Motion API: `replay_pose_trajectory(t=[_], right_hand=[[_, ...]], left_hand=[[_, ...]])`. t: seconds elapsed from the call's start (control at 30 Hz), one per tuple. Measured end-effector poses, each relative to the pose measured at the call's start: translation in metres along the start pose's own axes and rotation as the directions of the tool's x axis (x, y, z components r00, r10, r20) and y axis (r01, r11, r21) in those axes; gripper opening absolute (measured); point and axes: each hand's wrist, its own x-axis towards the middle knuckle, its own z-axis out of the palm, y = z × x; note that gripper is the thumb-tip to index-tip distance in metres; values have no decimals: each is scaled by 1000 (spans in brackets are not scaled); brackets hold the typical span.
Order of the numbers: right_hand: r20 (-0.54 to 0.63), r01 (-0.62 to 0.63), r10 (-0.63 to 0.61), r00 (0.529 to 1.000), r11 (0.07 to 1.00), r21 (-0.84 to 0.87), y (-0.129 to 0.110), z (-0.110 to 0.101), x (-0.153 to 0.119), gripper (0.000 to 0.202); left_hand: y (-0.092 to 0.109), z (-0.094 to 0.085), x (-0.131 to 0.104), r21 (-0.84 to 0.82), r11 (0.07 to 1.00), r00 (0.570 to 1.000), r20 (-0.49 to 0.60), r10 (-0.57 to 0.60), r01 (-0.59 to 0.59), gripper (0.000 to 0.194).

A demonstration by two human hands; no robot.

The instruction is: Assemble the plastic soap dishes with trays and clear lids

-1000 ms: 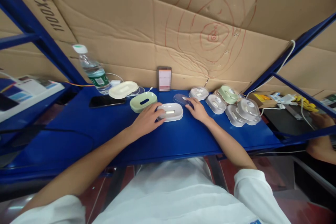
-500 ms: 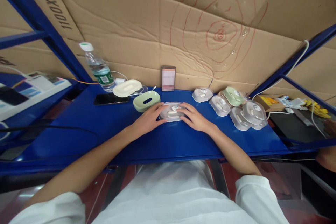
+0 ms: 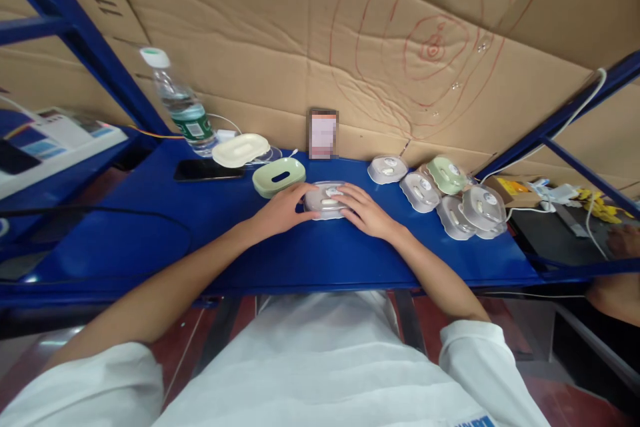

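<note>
A rounded oval box [image 3: 324, 205] with a clear lid, a pale bar-shaped piece and a round sticker sits on the blue table in front of me. My left hand [image 3: 285, 208] grips its left end, thumb at the near side and fingers at the far side. Over the right end and part of the top lie the fingers of my right hand [image 3: 367, 213], which hide that end. Just beyond my left hand is a light green oval tray [image 3: 265, 185] with a dark slot. A cream oval piece [image 3: 227, 155] lies behind it to the left.
Several similar clear-lidded boxes [image 3: 417, 197] stand at the right, some stacked. A water bottle [image 3: 193, 127], a black phone [image 3: 195, 171] and an upright pixelated device [image 3: 323, 137] are at the back. Another person's arm [image 3: 617, 290] shows at the right edge.
The camera view has tilted slightly, so the scene sits a bit higher. My right fingers reach a little further over the box's lid; the left hand keeps its place.
</note>
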Motion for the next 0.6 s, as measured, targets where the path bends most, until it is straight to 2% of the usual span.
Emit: replay_pose_trajectory(t=[0.1,0.27,0.43,0.53,0.6], right_hand=[[12,24,-24,1000,1000,1,2,0,1,59],[36,-37,40,999,996,-85,-2,-1,-1,61],[37,-5,7,999,999,-48,-8,-17,-1,60],[-79,-156,149,986,983,-92,13,-29,-3,58],[-178,-351,318,931,916,-196,38,-35,-8,63]], left_hand=[[2,-1,0,23,1000,1000,2,-3,3,68],[6,-2,-1,29,998,996,72,59,-62,65],[10,-1,-4,44,994,987,128,98,-104,60],[11,1,-7,100,989,988,124,93,-106,61],[13,1,-9,152,981,987,124,99,-117,60]])
